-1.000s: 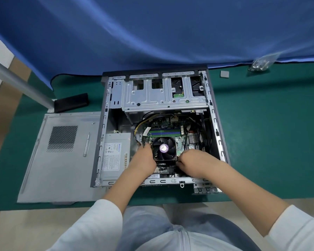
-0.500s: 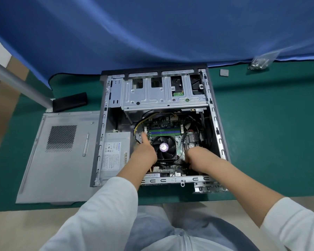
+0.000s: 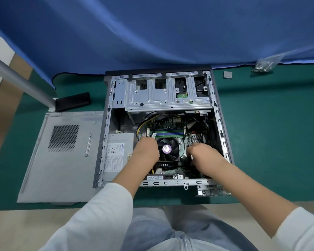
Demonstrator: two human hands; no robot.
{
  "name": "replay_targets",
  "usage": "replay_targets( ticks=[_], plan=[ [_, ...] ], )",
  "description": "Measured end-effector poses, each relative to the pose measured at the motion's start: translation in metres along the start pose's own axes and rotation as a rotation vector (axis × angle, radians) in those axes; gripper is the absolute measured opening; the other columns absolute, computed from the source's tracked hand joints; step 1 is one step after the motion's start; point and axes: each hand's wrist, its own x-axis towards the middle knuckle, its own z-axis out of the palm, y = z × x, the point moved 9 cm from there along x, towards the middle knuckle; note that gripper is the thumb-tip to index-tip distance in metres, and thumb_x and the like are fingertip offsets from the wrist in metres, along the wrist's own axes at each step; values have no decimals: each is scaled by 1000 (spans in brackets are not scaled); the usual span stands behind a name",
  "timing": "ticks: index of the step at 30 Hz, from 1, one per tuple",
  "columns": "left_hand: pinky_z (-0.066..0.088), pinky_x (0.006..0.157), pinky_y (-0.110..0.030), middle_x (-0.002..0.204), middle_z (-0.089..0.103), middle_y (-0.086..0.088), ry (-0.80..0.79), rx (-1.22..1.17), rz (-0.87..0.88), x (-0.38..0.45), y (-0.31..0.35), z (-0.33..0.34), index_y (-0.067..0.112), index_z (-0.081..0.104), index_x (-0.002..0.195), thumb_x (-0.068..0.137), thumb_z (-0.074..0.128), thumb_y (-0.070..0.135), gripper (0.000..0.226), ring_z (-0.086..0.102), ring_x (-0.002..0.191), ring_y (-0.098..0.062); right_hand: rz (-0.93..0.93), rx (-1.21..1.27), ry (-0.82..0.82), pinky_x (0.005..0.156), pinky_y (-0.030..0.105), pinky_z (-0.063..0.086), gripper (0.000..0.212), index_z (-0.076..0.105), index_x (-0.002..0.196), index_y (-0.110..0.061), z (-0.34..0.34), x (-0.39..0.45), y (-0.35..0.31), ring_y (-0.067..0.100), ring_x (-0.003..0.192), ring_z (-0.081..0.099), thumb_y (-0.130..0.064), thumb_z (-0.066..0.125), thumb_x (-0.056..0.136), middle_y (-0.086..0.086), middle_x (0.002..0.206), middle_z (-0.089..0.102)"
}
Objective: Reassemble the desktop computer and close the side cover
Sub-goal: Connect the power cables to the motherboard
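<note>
Both hands are down inside the open grey metal computer case (image 3: pixel 223 142): left hand (image 3: pixel 146 151) curled against the black CPU cooler fan (image 3: pixel 168 149), right hand (image 3: pixel 205 156) just right of it, though either grip's hard to tell. The grey perforated side cover (image 3: pixel 62 160) lies flat on the green table (image 3: pixel 270 142), left of the case.

Side cover (image 3: pixel 62 156) lies left of case (image 3: pixel 223 134).

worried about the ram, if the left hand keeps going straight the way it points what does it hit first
Probably the RAM sticks: the left hand lies beside the CPU fan, pointing toward the far end of the case. Depth is unclear; it could pass above them.
</note>
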Motion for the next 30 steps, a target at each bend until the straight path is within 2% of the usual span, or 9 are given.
replay_targets(
  ticks=[5, 9, 12, 16, 18, 20, 23, 26, 30],
  plan=[
    [44, 67, -30, 109, 61, -16, 81, -92, -34, 2, -3, 1, 0, 60, 104, 83, 48, -10, 26, 61, 100, -29, 42, 20, -119, 71, 34, 52, 11, 65, 94, -11, 7, -7, 5, 27, 86, 60, -8, 59, 85, 7, 98, 60],
    [48, 70, -31, 117, 58, -16, 69, -35, -24, 2, -1, 10, 1, 61, 109, 83, 50, -9, 29, 61, 100, -28, 98, -41, -155, 68, 32, 48, 23, 63, 89, -7, 9, -4, 6, 28, 85, 59, 9, 48, 81, 9, 98, 60],
    [51, 79, -32, 140, 31, -23, 58, 69, -32, 2, -1, 13, -3, 46, 131, 86, 53, -4, 45, 62, 102, -27, 108, -97, -135, 67, 33, 42, 18, 47, 75, -7, 6, -1, 3, 31, 88, 58, 11, 45, 80, 11, 97, 56],
    [33, 108, -42, 140, 42, -22, 19, 109, 74, -2, 8, 10, -4, 43, 134, 96, 41, 10, 40, 47, 124, -32, 99, -74, -116, 66, 34, 47, 16, 58, 94, -7, -2, -2, 3, 29, 88, 60, 2, 47, 85, 9, 101, 59],
    [32, 111, -39, 150, 20, -32, -7, 108, 101, -4, 7, 13, -15, 20, 142, 96, 40, 6, 54, 30, 137, -37, 62, -91, -81, 63, 33, 46, 15, 60, 101, -13, -14, -2, -3, 27, 87, 60, -14, 50, 91, 6, 100, 62],
    [28, 113, -39, 153, 8, -31, -18, 2, 119, -13, 4, 6, -14, 13, 143, 96, 39, 1, 56, 22, 140, -38, 13, -54, -17, 64, 31, 47, 18, 62, 105, -20, -32, 1, -17, 25, 89, 61, -27, 49, 94, 2, 100, 64],
    [41, 102, -35, 145, 35, -20, -28, -262, 207, -30, -4, -17, -1, 35, 141, 96, 41, 3, 46, 45, 125, -31, -41, 127, 85, 70, 33, 52, 18, 65, 102, -28, -67, 10, -44, 20, 86, 62, -32, 49, 94, -2, 95, 67],
    [49, 78, -22, 119, 64, 1, 40, -548, 302, -36, -44, -53, 20, 55, 130, 96, 48, 15, 35, 63, 95, -11, -111, 303, 138, 69, 29, 49, 16, 67, 97, -25, -96, 27, -77, 12, 75, 62, -29, 52, 93, -4, 87, 69],
    [47, 55, -18, 84, 71, 7, 252, -963, 73, -16, -160, -85, 14, 65, 108, 92, 54, 7, 20, 56, 58, -7, -214, 478, 179, 63, 18, 38, 17, 68, 101, -21, -111, 60, -140, 6, 75, 56, -25, 53, 94, -5, 96, 67]
  ],
)
